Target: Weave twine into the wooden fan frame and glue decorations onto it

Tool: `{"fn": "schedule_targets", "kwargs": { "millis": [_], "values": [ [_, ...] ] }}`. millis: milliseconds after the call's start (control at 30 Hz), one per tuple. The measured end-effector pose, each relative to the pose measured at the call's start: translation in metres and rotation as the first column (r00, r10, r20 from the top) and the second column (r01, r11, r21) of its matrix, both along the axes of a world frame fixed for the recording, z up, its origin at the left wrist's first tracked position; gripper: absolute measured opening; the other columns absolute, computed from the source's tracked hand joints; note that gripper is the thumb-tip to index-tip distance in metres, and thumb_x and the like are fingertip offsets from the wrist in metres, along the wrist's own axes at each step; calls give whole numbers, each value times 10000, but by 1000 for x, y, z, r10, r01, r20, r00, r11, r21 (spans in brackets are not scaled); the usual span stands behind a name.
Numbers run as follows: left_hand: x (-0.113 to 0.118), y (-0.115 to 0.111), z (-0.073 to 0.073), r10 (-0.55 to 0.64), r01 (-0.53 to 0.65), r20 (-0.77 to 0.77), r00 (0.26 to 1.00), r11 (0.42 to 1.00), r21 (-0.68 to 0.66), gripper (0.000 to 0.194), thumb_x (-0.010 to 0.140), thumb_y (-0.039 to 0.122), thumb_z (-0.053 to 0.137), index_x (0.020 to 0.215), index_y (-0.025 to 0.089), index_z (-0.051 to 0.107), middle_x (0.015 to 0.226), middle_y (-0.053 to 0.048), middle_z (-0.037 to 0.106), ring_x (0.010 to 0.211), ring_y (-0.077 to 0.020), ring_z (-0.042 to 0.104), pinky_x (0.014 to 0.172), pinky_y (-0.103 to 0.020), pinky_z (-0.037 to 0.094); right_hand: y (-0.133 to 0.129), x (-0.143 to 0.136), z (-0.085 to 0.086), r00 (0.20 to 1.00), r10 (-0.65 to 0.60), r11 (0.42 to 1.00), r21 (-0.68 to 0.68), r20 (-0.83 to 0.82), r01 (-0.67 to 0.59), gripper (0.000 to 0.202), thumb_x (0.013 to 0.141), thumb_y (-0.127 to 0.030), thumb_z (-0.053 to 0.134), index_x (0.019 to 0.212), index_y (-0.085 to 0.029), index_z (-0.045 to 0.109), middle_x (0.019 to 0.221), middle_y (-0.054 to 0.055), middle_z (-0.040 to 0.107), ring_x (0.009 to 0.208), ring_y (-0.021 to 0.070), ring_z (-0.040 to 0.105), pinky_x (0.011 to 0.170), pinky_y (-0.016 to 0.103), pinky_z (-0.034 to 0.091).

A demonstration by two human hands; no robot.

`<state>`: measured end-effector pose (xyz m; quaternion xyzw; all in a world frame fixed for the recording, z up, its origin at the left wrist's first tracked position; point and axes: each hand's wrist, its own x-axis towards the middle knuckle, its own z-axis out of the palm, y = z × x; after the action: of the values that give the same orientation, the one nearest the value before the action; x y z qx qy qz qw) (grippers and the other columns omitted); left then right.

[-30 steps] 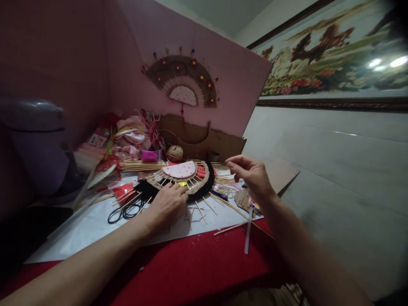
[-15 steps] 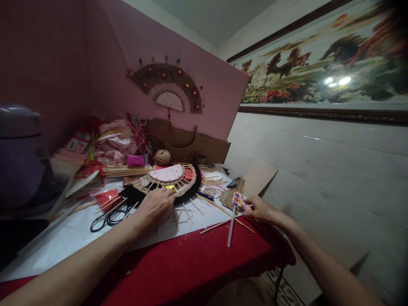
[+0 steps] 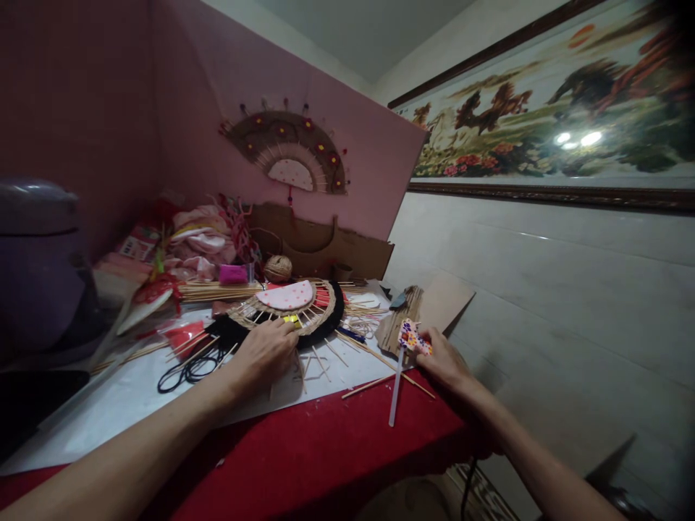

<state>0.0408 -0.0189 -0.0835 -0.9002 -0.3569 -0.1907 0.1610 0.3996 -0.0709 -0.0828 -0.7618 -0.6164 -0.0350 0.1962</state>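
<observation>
While your left hand (image 3: pixel 265 353) curls over the near edge of the fan (image 3: pixel 287 295), likely steadying it on the bench (image 3: pixel 326 441) (can't tell if pinching), your right hand (image 3: pixel 445 358) grasps the floral glue gun (image 3: pixel 411 336).

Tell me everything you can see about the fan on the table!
The fan is half-round and lies over a white sheet, curved edge toward the person. Its pale pink centre has red dots and looks like cloth. Thin sticks, wooden-looking, spread out to a tan, cord-like band, then a wide black border that looks soft. The left hand is at the near edge, hiding part of it; I can't tell whether it grips.
</observation>
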Motion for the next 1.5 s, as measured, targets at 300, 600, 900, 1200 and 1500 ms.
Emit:
{"fn": "schedule_targets", "kwargs": {
  "millis": [300,600,900,1200,1500],
  "values": [
    [0,-3,4,30,-31,-40,999,999,-24,182,829,140,473,743,127,633,803,-99,631,751,-201,566,698,-340,451,6,-2,4,983,157,986,-78,94,-150,246,778,-172,489,1023,-185,501,1030,82,618,880,220,569,705,279,351],
    [0,-2,1,17,-17,-16,1000,1000,-10,196,838,145,460,737,129,628,794,-93,623,733,-191,550,680,-325,428,0,-2,4,922,190,980,-7,336,-200,194,781,-108,485,960,-183,483,1025,76,576,846,187,559,653,265,355],
    [-1,-1,0,-5,5,3,1000,1000,-2,188,829,140,457,747,130,625,803,-97,622,749,-198,549,680,-333,428,-11,-17,2,809,23,991,95,588,-97,189,859,-73,412,964,-168,536,992,137,603,869,243,562,553,291,327],
    [-1,-4,4,12,-12,-4,1000,999,-32,210,839,138,450,711,133,617,781,-88,615,730,-191,543,672,-324,428,-5,5,9,977,-101,939,306,-189,157,250,789,-384,528,940,-193,588,737,53,666,651,204,608,517,255,379],
    [-2,-7,7,-3,4,21,1000,998,-65,188,837,112,456,734,133,611,826,-91,620,769,-186,545,678,-311,436,-31,-58,46,617,207,978,148,-759,-147,438,708,-564,618,769,-131,648,524,23,603,326,88,417,325,214,286]
  ]
}}
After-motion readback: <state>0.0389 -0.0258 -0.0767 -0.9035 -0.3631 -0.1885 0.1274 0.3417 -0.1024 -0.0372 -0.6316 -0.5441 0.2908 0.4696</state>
